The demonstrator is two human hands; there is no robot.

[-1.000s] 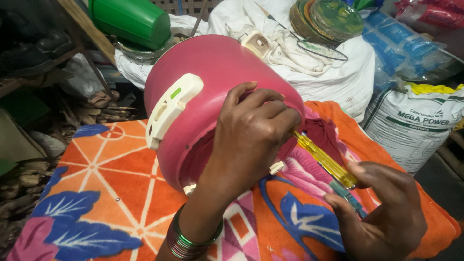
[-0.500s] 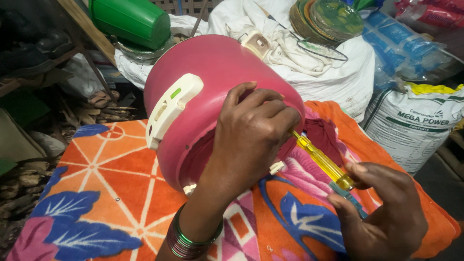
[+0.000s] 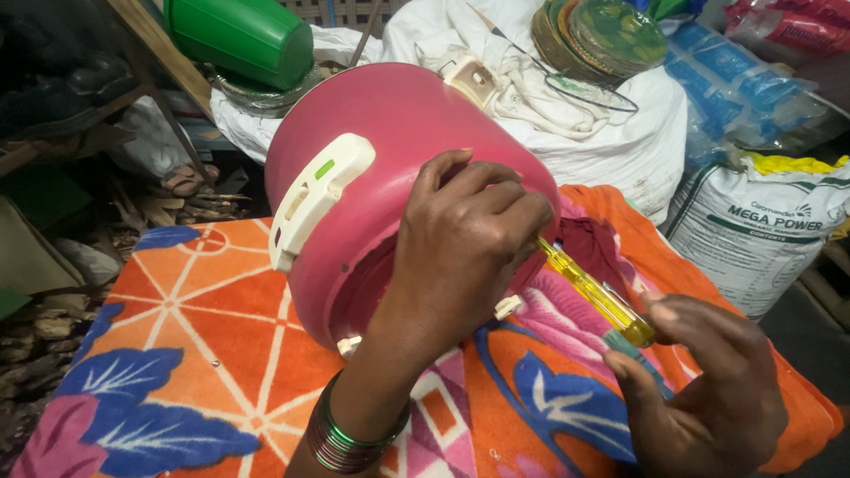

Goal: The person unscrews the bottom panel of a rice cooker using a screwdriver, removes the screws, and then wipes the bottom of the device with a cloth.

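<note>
Pretty much nothing has shifted over the last second. The left hand [image 3: 465, 239] is in the same spot as before, fingers curled and pressed onto the open underside rim of the pink appliance body [image 3: 390, 168], and the right hand [image 3: 708, 389] still has its fingers closed round the yellow-handled screwdriver [image 3: 598, 296], shaft angled up and in behind the left hand. The tip is hidden, so I can't tell what it's seated on. My guess is the same screw is still being worked, with no visible progress yet.

The pink body lies tipped on its side near the middle of the orange flowered cloth [image 3: 195, 336], base facing the camera, cream latch panel [image 3: 314, 199] on the left. Its hollow underside is mostly blocked by the left hand, so I can't see what's inside.

Other containers: a green plastic vessel [image 3: 243, 35] lies tipped beyond the cloth's far left corner, contents not visible. A stack of green plates [image 3: 611, 35] sits on white sacking [image 3: 620, 142] past the far edge, and a printed white sack [image 3: 761, 239] stands off the right edge, closed.
</note>
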